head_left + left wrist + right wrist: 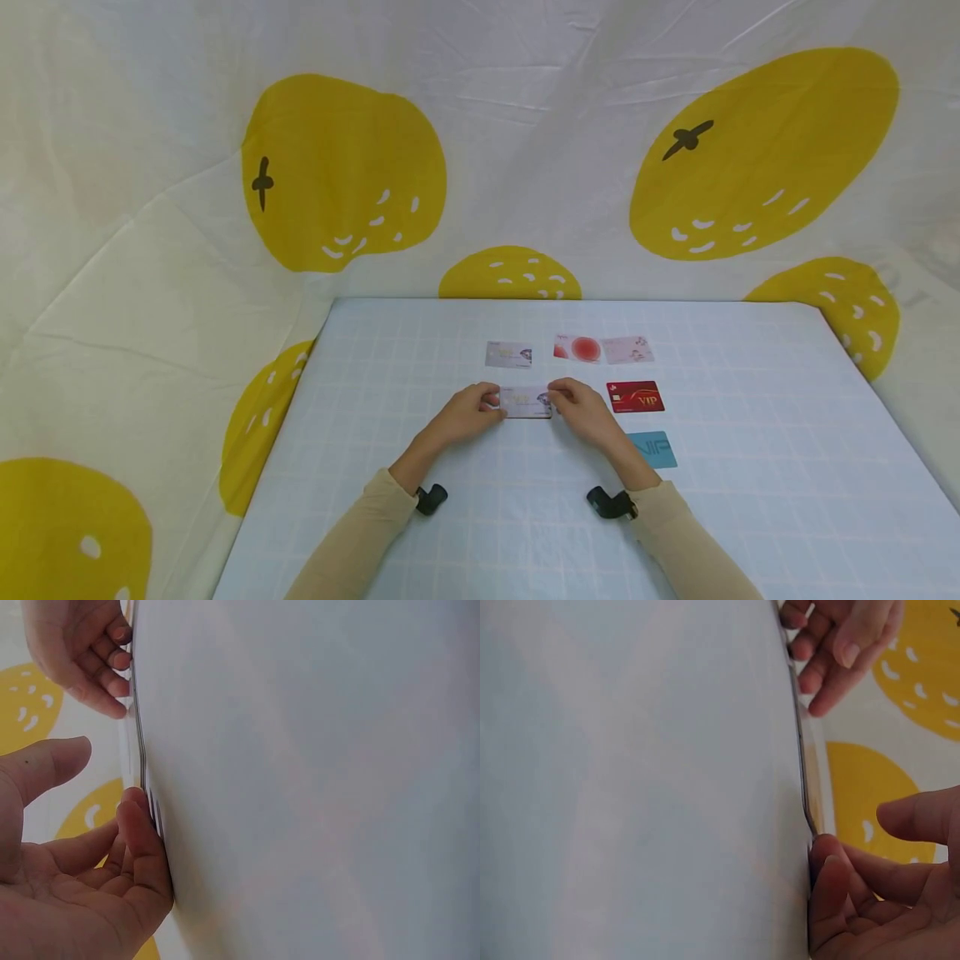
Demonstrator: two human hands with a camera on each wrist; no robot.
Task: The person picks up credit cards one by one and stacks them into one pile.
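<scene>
A silver card [525, 402] with faint gold lettering lies flat at the middle of the table, a dark line along its near edge. My left hand [470, 410] grips its left end with curled fingers, and my right hand [587, 408] grips its right end. In the left wrist view the left hand [97, 862] has its fingertips at the thin card edge, one digit standing apart. The right wrist view shows the right hand [877, 885] much the same way. Whether more cards lie under the top one is hard to tell.
Another silver card [508, 354] lies behind. To the right are a white card with a red circle [579, 348], a pale pink card [628, 350], a red VIP card [636, 397] and a teal card [656, 449] partly behind the right forearm. A fruit-print cloth [540, 183] hangs behind the table.
</scene>
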